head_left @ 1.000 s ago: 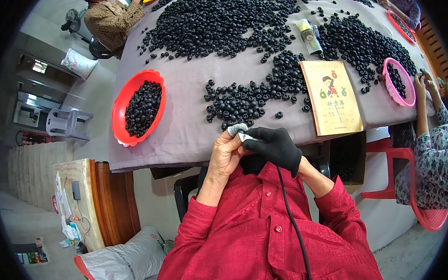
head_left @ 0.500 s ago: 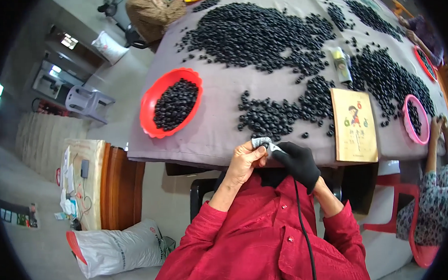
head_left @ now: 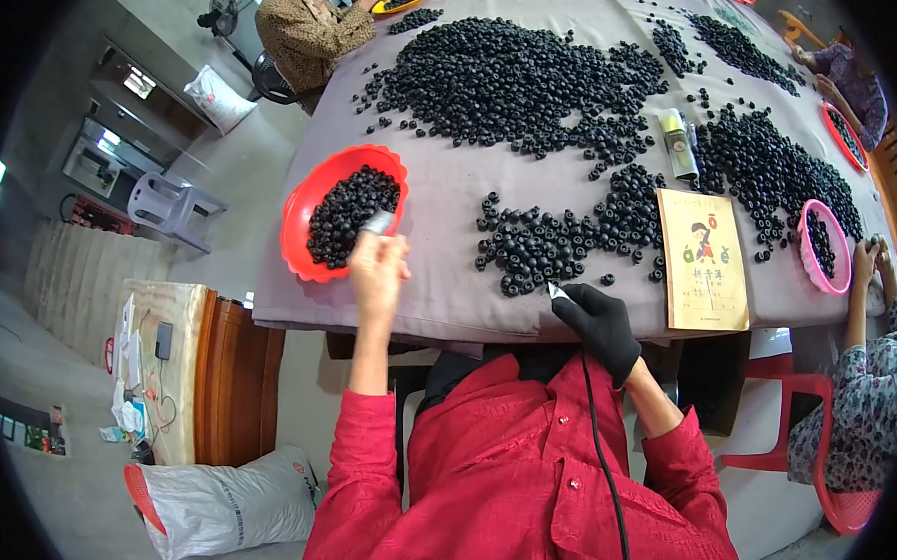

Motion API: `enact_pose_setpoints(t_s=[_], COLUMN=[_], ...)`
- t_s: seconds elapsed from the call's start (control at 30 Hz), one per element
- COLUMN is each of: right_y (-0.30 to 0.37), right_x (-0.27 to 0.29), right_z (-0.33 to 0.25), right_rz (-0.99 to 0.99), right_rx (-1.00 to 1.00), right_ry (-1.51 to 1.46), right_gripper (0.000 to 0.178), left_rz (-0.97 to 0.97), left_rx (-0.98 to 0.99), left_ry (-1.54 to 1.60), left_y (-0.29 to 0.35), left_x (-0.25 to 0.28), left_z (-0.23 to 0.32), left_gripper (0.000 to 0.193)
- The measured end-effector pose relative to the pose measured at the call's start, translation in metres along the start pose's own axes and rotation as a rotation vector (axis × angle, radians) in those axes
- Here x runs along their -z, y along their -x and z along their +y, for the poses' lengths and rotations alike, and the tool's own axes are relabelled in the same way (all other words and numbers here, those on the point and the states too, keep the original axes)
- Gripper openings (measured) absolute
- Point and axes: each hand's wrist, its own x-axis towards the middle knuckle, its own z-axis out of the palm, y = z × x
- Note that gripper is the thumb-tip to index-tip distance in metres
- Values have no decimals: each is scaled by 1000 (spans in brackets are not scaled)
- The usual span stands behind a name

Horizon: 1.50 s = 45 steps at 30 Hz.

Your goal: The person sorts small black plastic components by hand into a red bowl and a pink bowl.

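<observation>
My left hand (head_left: 379, 268), bare with a silver wrapping on one fingertip, is over the near right edge of a red scalloped basin (head_left: 297, 215). Its wrapped finger is stretched out, slightly blurred, and nothing shows in its grasp. Small round black beads (head_left: 350, 209), some with visible holes, fill part of the basin. My right hand (head_left: 599, 325) wears a black glove and is closed on a small pointed blade (head_left: 559, 293) at the table's front edge. Just beyond the blade lies a loose heap of the same black beads (head_left: 535, 248).
A yellow booklet (head_left: 705, 259) and a capped bottle (head_left: 677, 144) lie right of the near heap. Larger bead heaps (head_left: 520, 77) cover the grey tablecloth (head_left: 444, 170). A pink basin (head_left: 811, 254) stands near a person on the right. A black cord (head_left: 604, 443) hangs along my red shirt.
My left hand has left the right hand and swung left to the red basin, its fingers opening. The gloved hand stays near the table edge, with its blade's tip now showing.
</observation>
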Motion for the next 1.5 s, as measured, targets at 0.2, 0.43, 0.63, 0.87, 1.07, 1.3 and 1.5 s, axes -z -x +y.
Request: enact_pose_setpoints(t_s=[0.2, 0.43, 0.63, 0.87, 1.07, 1.3, 1.5], right_y=[1, 0, 0, 1, 5, 5, 6], right_x=[1, 2, 1, 2, -3, -2, -6], right_z=[-1, 0, 3, 2, -6, -9, -6], right_rz=[-10, -18, -22, -30, 43, 35, 31], right_rx=[-19, -11, -10, 37, -8, -12, -81], right_ry=[-24, 37, -14, -20, -201, -268, -358], right_gripper=[34, 34, 33, 31, 29, 30, 28], left_rz=[-147, -166, -168, -316, -723, -652, -615], left_rx=[-255, -246, -338, 89, 285, 406, 415], left_ry=[-398, -655, -693, -22, 537, 776, 827], left_y=[43, 43, 48, 72, 108, 117, 120], left_x=[-61, -79, -73, -70, -98, -108, -112], left_z=[-29, -14, -13, 1, 25, 17, 15], left_gripper=[23, 24, 15, 19, 18, 15, 14])
